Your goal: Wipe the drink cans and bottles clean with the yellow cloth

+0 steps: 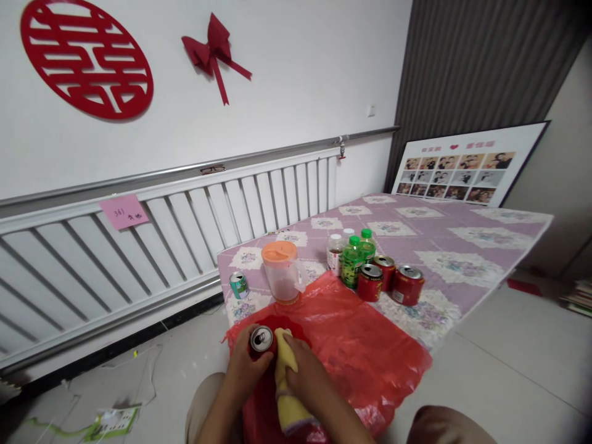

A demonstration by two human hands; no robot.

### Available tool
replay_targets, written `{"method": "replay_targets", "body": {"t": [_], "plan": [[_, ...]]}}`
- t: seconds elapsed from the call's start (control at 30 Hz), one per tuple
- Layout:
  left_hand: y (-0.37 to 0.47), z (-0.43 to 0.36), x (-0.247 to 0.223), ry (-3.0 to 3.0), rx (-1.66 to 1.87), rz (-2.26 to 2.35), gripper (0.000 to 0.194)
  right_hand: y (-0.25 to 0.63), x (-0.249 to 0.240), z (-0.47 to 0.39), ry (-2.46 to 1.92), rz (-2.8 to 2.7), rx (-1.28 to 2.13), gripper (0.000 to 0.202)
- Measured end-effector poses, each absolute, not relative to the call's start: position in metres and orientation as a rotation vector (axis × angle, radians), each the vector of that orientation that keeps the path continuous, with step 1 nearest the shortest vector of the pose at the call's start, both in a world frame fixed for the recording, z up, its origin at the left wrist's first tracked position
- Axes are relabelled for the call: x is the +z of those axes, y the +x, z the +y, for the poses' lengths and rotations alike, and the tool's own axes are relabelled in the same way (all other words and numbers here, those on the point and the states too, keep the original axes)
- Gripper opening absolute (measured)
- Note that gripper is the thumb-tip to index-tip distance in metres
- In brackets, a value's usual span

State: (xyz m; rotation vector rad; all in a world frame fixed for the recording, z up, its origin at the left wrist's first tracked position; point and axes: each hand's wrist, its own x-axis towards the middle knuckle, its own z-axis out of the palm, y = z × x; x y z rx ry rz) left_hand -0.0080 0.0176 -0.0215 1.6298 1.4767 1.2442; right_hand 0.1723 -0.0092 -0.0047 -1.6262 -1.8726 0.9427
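Observation:
My left hand (248, 364) is wrapped round an opened drink can (262, 339), whose silver top faces up at me. A folded yellow cloth (287, 376) is gripped in my right hand (306, 369), its upper end against the can's right side. Both hands are over a red plastic bag (356, 345) spread on the near part of the table. The lower part of the can is mostly hidden by my fingers and the cloth.
Beyond the bag stand an orange-lidded pitcher (280, 271), a small teal can (239, 285), several bottles including a green-capped one (352, 262), and red cans (407, 287). The flowered tablecloth (444, 234) stretches right. A white radiator (259, 216) lines the wall.

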Motion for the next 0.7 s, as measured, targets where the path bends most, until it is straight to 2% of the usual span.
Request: {"method": "replay_targets", "body": {"t": [0.23, 0.7], "plan": [[-0.022, 0.026, -0.035, 1.625, 1.151, 1.349, 0.061, 0.17, 0.024, -0.01, -1.622, -1.936, 0.82, 0.075], [-0.026, 0.028, -0.033, 1.623, 1.114, 1.269, 0.066, 0.174, 0.021, 0.002, -1.579, -1.994, 0.817, 0.076]]}}
